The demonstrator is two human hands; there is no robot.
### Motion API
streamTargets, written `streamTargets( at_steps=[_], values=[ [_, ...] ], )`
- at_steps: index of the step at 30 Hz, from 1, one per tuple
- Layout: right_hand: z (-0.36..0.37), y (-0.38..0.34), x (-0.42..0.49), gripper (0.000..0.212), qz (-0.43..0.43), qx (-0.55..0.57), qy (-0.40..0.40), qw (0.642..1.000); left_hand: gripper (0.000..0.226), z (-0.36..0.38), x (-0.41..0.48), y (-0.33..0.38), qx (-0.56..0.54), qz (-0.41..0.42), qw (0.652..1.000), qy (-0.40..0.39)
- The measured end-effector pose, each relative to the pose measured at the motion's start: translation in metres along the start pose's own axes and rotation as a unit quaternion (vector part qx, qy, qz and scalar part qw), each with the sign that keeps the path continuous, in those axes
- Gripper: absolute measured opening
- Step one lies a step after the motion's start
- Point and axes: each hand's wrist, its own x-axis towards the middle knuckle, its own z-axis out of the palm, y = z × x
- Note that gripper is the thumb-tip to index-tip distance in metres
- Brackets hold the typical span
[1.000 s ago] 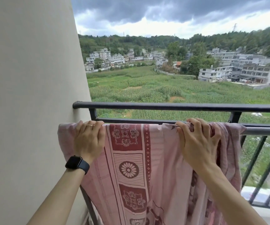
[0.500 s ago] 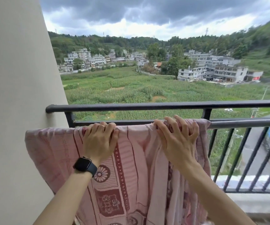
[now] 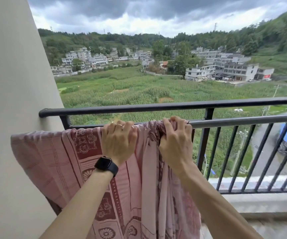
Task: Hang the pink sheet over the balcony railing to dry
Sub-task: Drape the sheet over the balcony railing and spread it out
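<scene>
A high home balcony: dark railing (image 3: 156, 106), beige wall (image 3: 10, 83), village (image 3: 225, 69) below.

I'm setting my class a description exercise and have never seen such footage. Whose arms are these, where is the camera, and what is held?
No machine here: a person works with bare hands. The one picture comes from a wide-angle camera worn on the head, looking forward and down, so the arms reach in from below. The left hand, with a watch on its wrist, and the right hand both curl their fingers over a pink sheet. It is draped over the grey rail of a balcony railing, below the black top rail, beside a wall. At the right hand the cloth is bunched.
</scene>
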Motion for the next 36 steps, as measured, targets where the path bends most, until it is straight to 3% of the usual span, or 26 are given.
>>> streamTargets(
  at_steps=[7,13,17,19,23,25,27,30,36],
  values=[
    [-0.037,0.034,0.040,0.042,0.005,0.015,0.078,0.997,0.041,0.000,-0.006,-0.018,-0.006,-0.001,1.000,0.020],
    [-0.055,0.112,0.027,0.042,0.122,-0.084,0.063,0.987,0.041,-0.006,-0.005,-0.015,-0.004,0.024,1.000,0.005],
    [-0.056,0.109,0.011,0.049,0.144,-0.159,0.059,0.975,0.038,-0.007,-0.007,-0.010,0.000,0.000,1.000,0.017],
    [-0.046,0.084,0.006,0.050,0.117,-0.125,0.056,0.984,0.039,-0.009,-0.007,-0.012,0.002,0.008,1.000,0.006],
    [-0.009,0.002,-0.002,0.042,-0.054,-0.004,0.030,0.998,0.043,-0.014,-0.007,-0.019,-0.031,0.025,0.999,-0.019],
    [0.012,-0.025,0.003,0.041,-0.088,0.007,-0.009,0.996,0.045,-0.016,-0.009,-0.027,-0.038,0.004,0.999,-0.007],
    [0.025,-0.025,0.012,0.032,-0.097,-0.021,-0.023,0.995,0.049,-0.017,-0.010,-0.035,-0.035,-0.026,0.999,-0.003],
    [0.028,0.014,0.019,0.027,-0.110,-0.066,0.041,0.991,0.051,-0.013,-0.010,-0.043,-0.021,-0.013,1.000,0.002],
    [0.012,0.096,0.032,0.046,-0.022,-0.078,0.114,0.990,0.038,-0.001,-0.007,-0.054,0.016,0.023,0.998,0.061]
  ],
)
